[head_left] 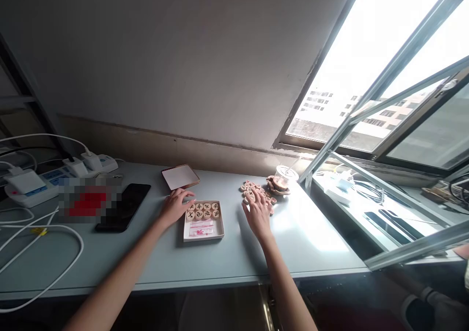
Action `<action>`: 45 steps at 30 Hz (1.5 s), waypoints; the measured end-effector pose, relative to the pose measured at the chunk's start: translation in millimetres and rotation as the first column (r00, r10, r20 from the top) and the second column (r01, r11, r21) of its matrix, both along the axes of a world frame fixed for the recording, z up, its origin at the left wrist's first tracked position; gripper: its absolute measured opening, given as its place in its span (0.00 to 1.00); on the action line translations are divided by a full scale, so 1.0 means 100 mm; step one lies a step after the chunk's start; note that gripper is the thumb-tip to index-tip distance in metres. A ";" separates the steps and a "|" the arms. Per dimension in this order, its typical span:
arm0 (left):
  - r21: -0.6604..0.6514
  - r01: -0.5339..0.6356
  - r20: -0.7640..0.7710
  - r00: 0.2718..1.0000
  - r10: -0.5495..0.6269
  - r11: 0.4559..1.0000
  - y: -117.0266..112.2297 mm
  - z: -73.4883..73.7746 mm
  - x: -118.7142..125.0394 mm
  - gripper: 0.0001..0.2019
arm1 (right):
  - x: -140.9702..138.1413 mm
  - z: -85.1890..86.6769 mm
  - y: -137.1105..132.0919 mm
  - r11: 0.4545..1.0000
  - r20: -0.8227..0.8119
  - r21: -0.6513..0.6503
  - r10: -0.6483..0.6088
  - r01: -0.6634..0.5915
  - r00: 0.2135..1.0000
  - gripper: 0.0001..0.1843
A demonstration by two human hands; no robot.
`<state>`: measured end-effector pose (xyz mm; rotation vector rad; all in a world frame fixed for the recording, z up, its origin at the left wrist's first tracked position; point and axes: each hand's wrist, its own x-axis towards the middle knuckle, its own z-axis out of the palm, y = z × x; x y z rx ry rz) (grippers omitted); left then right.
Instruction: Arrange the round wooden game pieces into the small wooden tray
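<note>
A shallow white box (pixel 203 226) lies on the pale blue table (pixel 154 257), with several round wooden game pieces (pixel 202 210) in rows along its far side and a small plastic bag in its near half. My left hand (pixel 176 204) rests at the box's far left corner, fingers curled toward the pieces; whether it holds one is unclear. My right hand (pixel 257 209) lies flat with spread fingers on the edge of a loose pile of wooden pieces (pixel 253 190) to the right of the box.
The box lid (pixel 181 176) lies behind the box. A black phone (pixel 124 206) sits to the left, beside power strips (pixel 40 179) and white cables (pixel 44 243). A plastic cup (pixel 286 173) stands near an open window frame (pixel 330 155) at the table's right end.
</note>
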<state>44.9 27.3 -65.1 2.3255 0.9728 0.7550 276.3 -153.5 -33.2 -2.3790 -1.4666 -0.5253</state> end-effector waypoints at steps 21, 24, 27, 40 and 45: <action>-0.116 0.113 -0.025 0.993 -0.117 0.987 -0.06 0.06 -0.07 0.14 | -1.22 0.10 0.29 0.758 -0.516 0.122 0.600 -0.640 0.612 0.04; -0.111 0.124 -0.007 0.992 -0.126 0.986 -0.07 0.06 -0.07 0.13 | -1.25 0.01 0.32 0.782 -0.473 0.099 0.581 -0.615 0.662 0.04; -0.111 0.120 -0.008 0.993 -0.121 0.987 -0.08 0.07 -0.06 0.13 | -1.22 -0.05 0.25 0.824 -0.381 0.091 0.548 -0.560 0.744 0.04; -0.050 0.087 -0.101 0.991 -0.091 0.995 -0.12 0.13 -0.07 0.11 | -0.57 0.13 0.23 0.974 -0.108 0.023 0.226 -0.224 0.968 0.15; -0.103 0.076 -0.038 0.996 -0.080 0.992 -0.10 0.10 -0.07 0.11 | 0.18 -0.04 0.24 0.988 0.024 -0.152 0.022 -0.018 0.999 0.21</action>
